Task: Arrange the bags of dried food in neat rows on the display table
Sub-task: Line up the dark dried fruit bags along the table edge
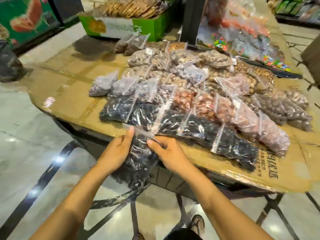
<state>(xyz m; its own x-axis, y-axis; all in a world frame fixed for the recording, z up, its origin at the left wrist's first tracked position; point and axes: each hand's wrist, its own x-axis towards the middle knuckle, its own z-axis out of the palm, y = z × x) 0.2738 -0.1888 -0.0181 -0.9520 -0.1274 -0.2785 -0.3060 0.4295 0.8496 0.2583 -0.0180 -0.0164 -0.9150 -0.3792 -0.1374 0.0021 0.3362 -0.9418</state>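
Spreading across most of the view, the display table (72, 87) carries a cardboard sheet (284, 172) as its top, and on it lie rows of clear zip bags: pale nuts toward the far edge, reddish fruit (223, 108) in the middle, a dark row (199, 129) along the near edge. The bag in hand (138, 163), filled with dark dried fruit, hangs over the near edge at the left end of that dark row, only its upper part over the cardboard. Its long axis runs from the zip strip, which points toward the far edge, down to the sagging bottom below the table edge. It looks soft, lumpy and fairly heavy, with slick film likely to slide, so the sealed strip and the sides just beneath seem the safest hold. The left hand (116, 151) has its fingers closed on the strip's left end; the right hand (170, 153) pinches the strip farther right.
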